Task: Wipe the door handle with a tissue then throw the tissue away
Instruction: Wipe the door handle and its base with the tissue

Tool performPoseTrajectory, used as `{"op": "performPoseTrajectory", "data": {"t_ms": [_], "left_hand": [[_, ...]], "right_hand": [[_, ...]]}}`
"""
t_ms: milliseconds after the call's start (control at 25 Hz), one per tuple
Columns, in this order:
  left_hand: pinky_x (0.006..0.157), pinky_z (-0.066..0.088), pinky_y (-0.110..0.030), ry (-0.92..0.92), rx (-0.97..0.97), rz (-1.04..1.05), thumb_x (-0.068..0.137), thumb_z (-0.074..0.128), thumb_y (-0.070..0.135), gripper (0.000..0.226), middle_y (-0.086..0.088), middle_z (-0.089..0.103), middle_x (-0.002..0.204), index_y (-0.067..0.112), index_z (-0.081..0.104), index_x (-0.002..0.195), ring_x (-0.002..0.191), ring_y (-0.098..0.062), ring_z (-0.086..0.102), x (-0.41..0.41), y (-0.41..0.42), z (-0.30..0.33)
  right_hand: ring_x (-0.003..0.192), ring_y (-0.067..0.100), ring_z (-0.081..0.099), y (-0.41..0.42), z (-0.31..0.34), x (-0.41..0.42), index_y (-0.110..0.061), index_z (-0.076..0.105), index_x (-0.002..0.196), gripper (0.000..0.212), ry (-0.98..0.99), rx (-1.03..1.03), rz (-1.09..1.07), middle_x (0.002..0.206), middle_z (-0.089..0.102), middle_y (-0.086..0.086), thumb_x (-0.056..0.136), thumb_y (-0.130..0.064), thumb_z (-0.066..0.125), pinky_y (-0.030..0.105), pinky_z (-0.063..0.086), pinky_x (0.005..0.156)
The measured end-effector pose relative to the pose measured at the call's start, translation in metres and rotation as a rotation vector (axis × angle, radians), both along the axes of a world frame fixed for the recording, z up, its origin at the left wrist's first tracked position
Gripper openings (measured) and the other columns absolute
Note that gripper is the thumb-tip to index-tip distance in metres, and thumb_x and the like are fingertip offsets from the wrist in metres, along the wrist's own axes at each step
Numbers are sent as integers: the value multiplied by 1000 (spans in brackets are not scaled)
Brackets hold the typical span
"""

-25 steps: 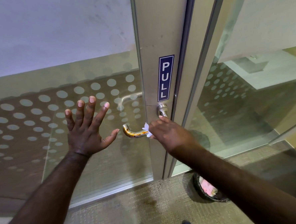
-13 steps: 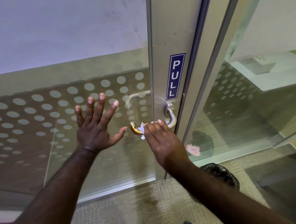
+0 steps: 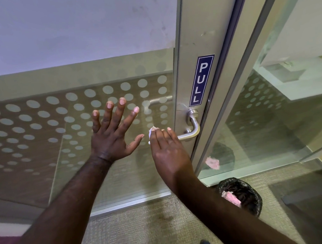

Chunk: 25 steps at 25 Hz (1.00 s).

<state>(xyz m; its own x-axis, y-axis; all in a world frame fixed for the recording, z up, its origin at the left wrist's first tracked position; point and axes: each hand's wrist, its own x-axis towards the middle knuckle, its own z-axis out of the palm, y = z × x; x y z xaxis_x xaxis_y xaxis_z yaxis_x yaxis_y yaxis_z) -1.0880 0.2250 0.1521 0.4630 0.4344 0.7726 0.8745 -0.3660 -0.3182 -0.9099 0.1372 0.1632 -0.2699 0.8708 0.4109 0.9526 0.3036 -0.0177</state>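
My right hand (image 3: 169,151) presses the tissue (image 3: 151,131) around the door handle (image 3: 191,127); left hand (image 3: 112,136) hovers spread, empty. The tissue looks soft and tearable, so I'd pinch it bunched.

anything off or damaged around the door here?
Nothing much. The handle and PULL sticker look intact. The right hand holds the tissue on the lever, and the left hand is spread open. The door frame has faint scuffs.
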Motion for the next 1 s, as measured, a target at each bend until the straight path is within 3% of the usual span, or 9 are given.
{"op": "performPoseTrajectory", "data": {"t_ms": [200,400,600,880,1000], "left_hand": [[118,-12,-42,29,-27,-32,96,43,48,72,1,-10,164,29,9,156,150,-20,-12,-7,1,0],[118,-12,-40,29,-59,-71,97,38,36,67,3,-9,164,30,8,156,150,-19,-9,-11,1,-1],[119,-12,-38,16,-82,-117,96,38,31,68,4,-7,165,29,7,156,150,-19,-7,-15,-1,2],[120,-8,-37,10,-42,-147,95,37,32,68,2,-3,165,27,9,156,151,-20,-3,-16,1,1],[120,-8,-38,17,-34,-147,99,33,37,64,2,-3,165,26,8,157,151,-20,-3,-16,0,1]], "right_hand": [[107,34,62,3,18,-20,11,51,127,48,-49,-95,-103,118,62,26,88,-4,27,42,41,106],[86,28,63,12,45,-39,2,62,107,27,-147,-254,-163,94,66,18,90,-3,42,39,47,93],[92,23,59,22,61,-38,-10,64,100,16,-134,-331,-47,95,65,9,94,-12,49,44,36,103],[94,31,63,25,49,-33,-1,67,100,18,-609,-184,132,92,69,15,91,-6,52,51,22,114],[101,29,63,16,40,-35,-12,71,97,21,-563,-254,282,93,72,7,92,-11,51,47,18,115]]}}
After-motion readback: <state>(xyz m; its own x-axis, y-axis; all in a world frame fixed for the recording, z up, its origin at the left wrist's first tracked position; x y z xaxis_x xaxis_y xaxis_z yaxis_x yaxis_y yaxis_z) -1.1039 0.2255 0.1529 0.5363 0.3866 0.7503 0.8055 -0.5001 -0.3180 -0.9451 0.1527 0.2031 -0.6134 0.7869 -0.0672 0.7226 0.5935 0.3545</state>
